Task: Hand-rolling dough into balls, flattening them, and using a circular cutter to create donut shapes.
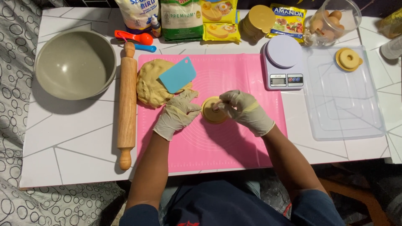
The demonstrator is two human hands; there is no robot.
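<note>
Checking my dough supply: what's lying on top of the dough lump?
A blue scraper lies tilted on the dough lump, covering its upper right; the dough beneath it is hidden.

Place: home baking corner
Surface: white table [75, 142] beside patterned bedding [16, 62]
Signs: rolling pin [126, 104], kitchen scale [284, 62], flour bags [181, 19], dough [151, 86]

Pale latex gloves, dark navy short sleeves

The scene is being viewed by a single head-worn camera, looking almost straight down from above the pink mat [234, 142]. The whole white surface [71, 142] around the mat is being taken in at moderate range, with packages lined beyond the mat's far edge.
</note>
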